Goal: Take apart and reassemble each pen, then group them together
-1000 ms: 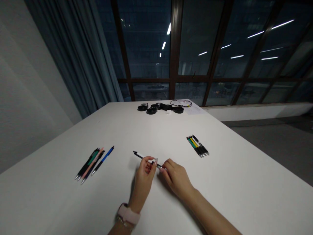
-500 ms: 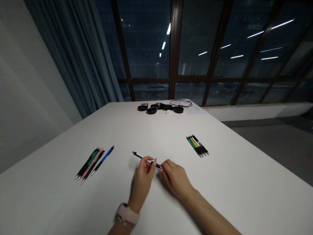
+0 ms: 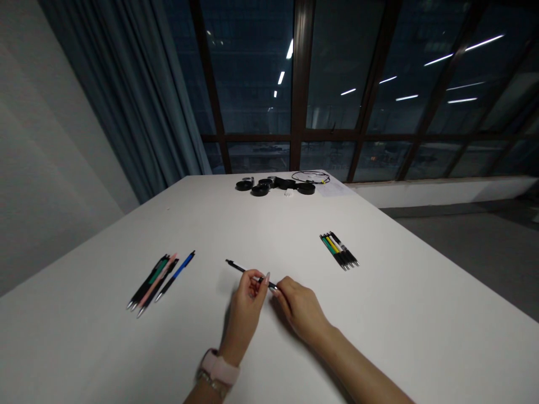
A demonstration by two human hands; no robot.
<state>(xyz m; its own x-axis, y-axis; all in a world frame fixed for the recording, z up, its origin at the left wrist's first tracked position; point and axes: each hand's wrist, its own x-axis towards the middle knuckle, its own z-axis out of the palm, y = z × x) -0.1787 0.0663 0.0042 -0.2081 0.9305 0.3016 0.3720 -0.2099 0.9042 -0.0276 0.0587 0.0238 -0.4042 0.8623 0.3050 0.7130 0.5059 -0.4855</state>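
Over the near middle of the table, gripping one pen with both hands. Pinching the barrel with the left hand, with thumb and fingertips pressed together on it and the other fingers curled. Pinching close to the right-hand end with the right hand, with the thumb against the pen and the fingers bent over. Leaving only a narrow gap between the hands, with a short length of barrel in sight there. Pointing the other end away and to the left, out past the left fingers. Cannot tell the pen's exact height above the table, nor the hold of the hidden right fingertips. Wearing a pink watch on the left wrist.

To the left, well apart from the left hand, can see a bunch of pens, with a blue pen just beside it. To the right and farther off, can see a row of pens, side by side. Can trace broad white tabletop from the hands to both groups, and a longer stretch up to black rolls near the far edge. Beside these, can see a looped cable and paper. Can follow the right edge slanting past the grey floor.
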